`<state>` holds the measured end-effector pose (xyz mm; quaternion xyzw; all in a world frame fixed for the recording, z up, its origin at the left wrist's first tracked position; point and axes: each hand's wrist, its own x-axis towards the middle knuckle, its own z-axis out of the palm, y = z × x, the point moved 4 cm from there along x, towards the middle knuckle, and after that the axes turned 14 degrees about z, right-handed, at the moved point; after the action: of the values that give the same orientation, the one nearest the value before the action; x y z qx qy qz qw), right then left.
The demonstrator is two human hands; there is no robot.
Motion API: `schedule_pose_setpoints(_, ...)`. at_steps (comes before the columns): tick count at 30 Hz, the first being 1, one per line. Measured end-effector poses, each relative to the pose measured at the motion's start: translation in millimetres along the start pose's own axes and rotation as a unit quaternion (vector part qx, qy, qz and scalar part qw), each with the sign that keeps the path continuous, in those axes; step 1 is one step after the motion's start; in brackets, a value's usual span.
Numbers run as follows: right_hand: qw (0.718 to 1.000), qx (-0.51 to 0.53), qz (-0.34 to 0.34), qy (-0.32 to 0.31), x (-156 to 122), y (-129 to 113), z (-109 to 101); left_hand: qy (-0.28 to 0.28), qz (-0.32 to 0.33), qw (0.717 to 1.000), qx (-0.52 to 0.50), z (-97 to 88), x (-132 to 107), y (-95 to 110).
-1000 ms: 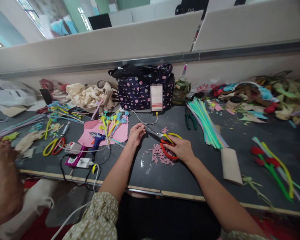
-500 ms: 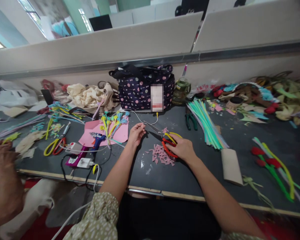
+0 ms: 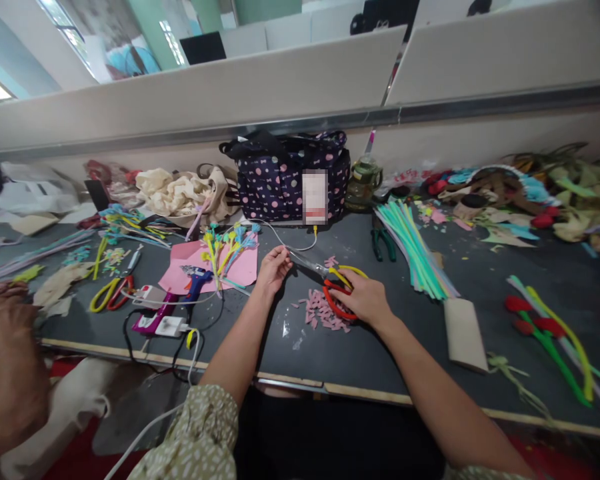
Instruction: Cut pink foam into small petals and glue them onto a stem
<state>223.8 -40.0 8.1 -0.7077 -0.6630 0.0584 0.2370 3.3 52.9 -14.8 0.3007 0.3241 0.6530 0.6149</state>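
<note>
So, we've got 2 bare hands over the dark table (image 3: pixel 300 363). Right hand (image 3: pixel 361 297): closed around the handles of the scissors (image 3: pixel 313 263), yellow loop on the far side, red loop nearer us. Scissors sit between the 2 hands, blades angled toward the left fingertips; we can't tell how far apart the blades stand. Left hand (image 3: pixel 276 270): fingers curled, tips pressed together right by the blade ends; anything pinched there is too small for us to make out. Pink snippets (image 3: pixel 323 312) lie in a heap just below the scissors, and the red loop overlaps the heap's edge in our view. White cable (image 3: pixel 273 230) runs beyond the left hand. Patterned bag (image 3: pixel 290 180) stands behind, jar (image 3: pixel 364 180) just beside it. Right side: pliers (image 3: pixel 383 245), a bundle of green stems (image 3: pixel 415 253), a beige block (image 3: pixel 465 333), red flowers (image 3: pixel 523 323). Left side: pink sheet (image 3: pixel 173 270) with small yellow and blue flowers on it, blue glue gun (image 3: pixel 196 285), yellow-and-red shears (image 3: pixel 113 293). Co-worker's hand (image 3: pixel 5 327) at the far left.
</note>
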Motion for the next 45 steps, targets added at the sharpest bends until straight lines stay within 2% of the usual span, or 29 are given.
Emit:
schedule_pose_setpoints(5,1.000,0.007,0.007,0.002,-0.3,-0.4,0.3,-0.016,-0.003,1.000,-0.021,1.5,-0.2,0.5)
schedule_pose_setpoints(34,1.000,0.020,-0.016,0.015,0.2,3.8,5.7,0.004,-0.011,1.000,-0.023,0.6,-0.5,0.5)
schedule_pose_setpoints(45,0.999,0.010,-0.020,0.027,-0.7,1.1,3.0,0.035,-0.004,0.999,-0.002,-0.5,-0.5,3.1)
